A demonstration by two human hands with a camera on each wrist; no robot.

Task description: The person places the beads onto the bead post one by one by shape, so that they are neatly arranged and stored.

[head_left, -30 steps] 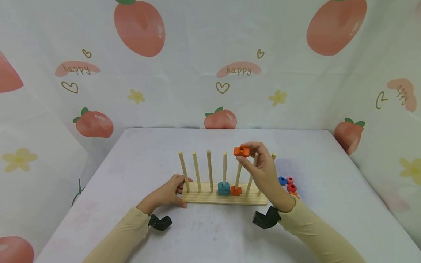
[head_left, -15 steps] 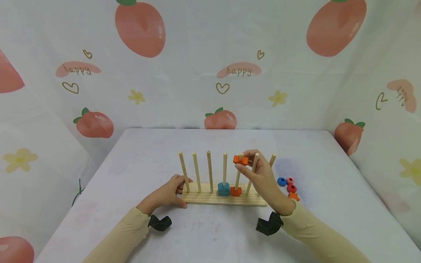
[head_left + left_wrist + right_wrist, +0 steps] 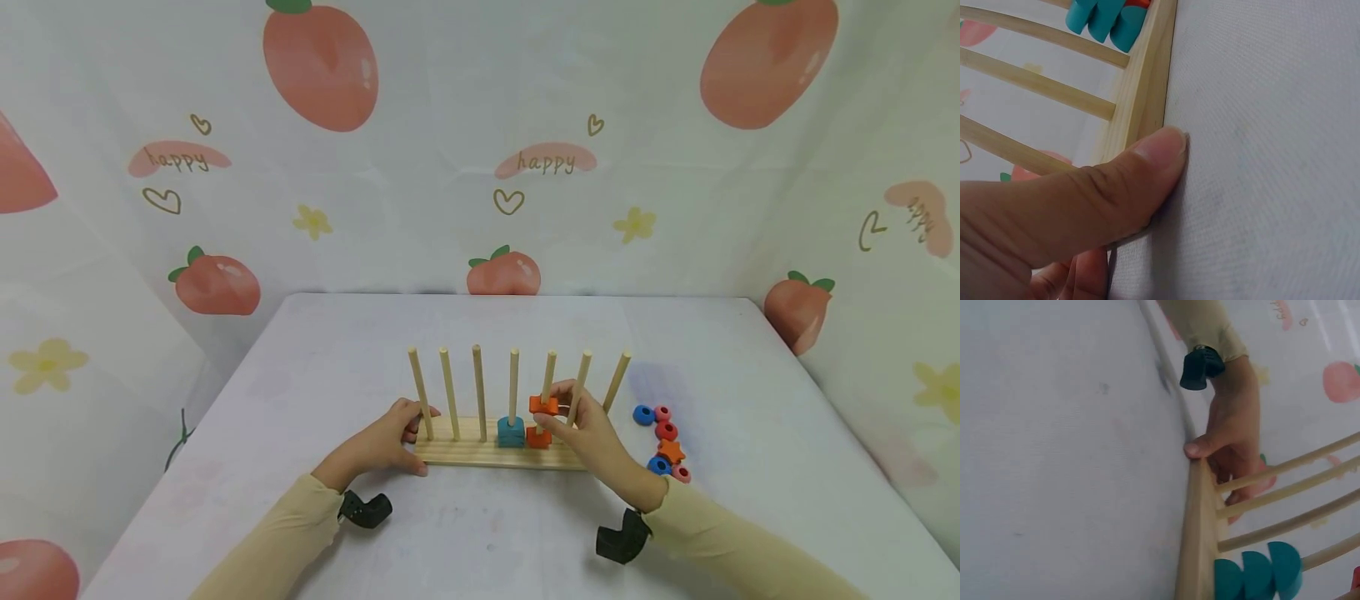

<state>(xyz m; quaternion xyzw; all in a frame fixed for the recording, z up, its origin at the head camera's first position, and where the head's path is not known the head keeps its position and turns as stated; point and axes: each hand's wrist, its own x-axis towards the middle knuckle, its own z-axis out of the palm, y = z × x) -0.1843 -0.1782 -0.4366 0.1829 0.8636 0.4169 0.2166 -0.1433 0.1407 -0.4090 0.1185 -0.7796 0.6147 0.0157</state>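
A wooden peg board (image 3: 480, 454) with a row of upright pegs stands mid-table. My left hand (image 3: 386, 437) grips its left end, thumb at the front edge and fingers behind; the left wrist view shows the thumb (image 3: 1141, 162) against the wood. With thumb and fingers my right hand (image 3: 603, 446) pinches an orange star bead (image 3: 543, 405), threaded partway down the fifth peg from the left. Below it, another orange bead (image 3: 537, 438) sits at that peg's foot, a small gap between them. Teal rounded beads (image 3: 512, 433) fill the bottom of the fourth peg.
Loose beads lie on the table right of the board: blue (image 3: 643, 415), pink (image 3: 662, 413), red (image 3: 666, 431), an orange star (image 3: 671, 452) and others. The two rightmost pegs (image 3: 617, 383) rise close around my right hand. A patterned cloth hangs behind the table.
My right hand has brought the orange star bead from above the fifth peg's top down along the peg. More loose beads show beside the right arm. The left hand keeps its place.
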